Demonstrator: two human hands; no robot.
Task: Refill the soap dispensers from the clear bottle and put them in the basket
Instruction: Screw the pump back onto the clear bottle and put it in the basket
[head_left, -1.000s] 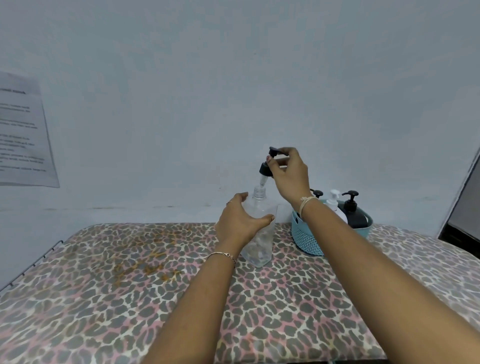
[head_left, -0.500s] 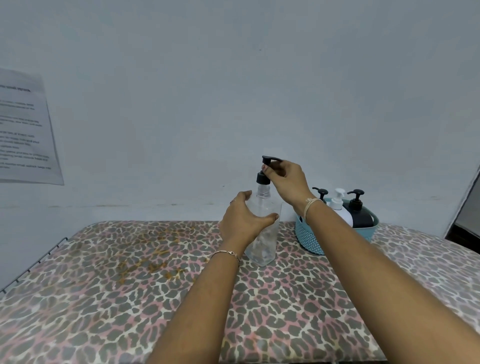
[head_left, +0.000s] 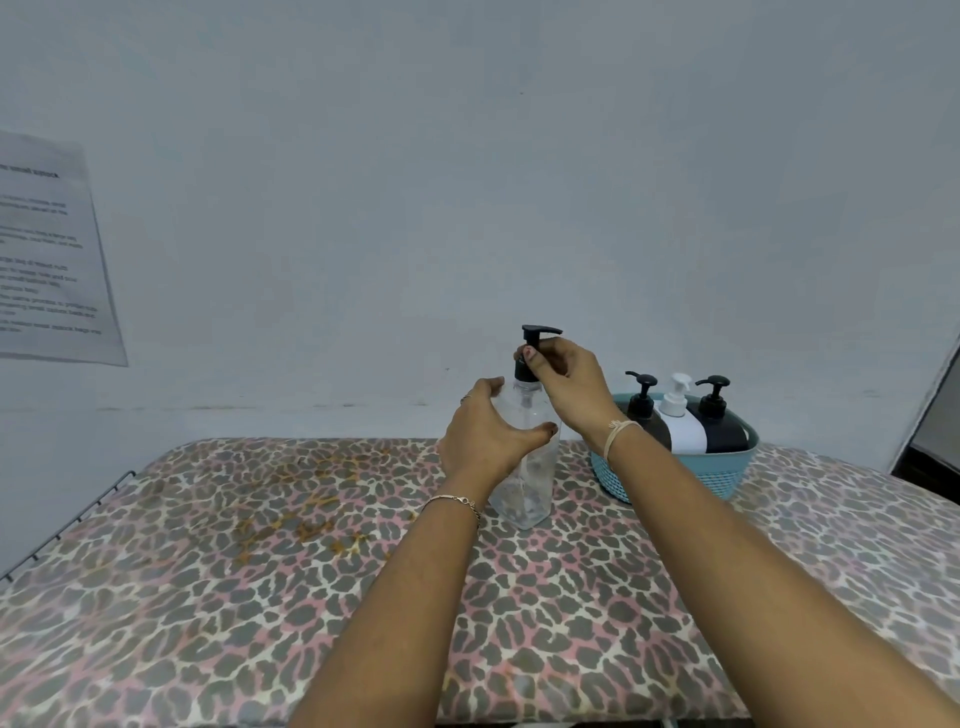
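Left hand wraps clear bottle; right hand pinches pump collar. Bottle probably near-empty: light, smooth, tippy; grip mid-body.

A leopard-print cloth below a printed sheet, text illegible.

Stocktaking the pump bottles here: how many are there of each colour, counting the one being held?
Clear bottle, held upright by both hands: 1
Black dispensers in the basket: 2, at and
White dispenser: 1
Total: 4
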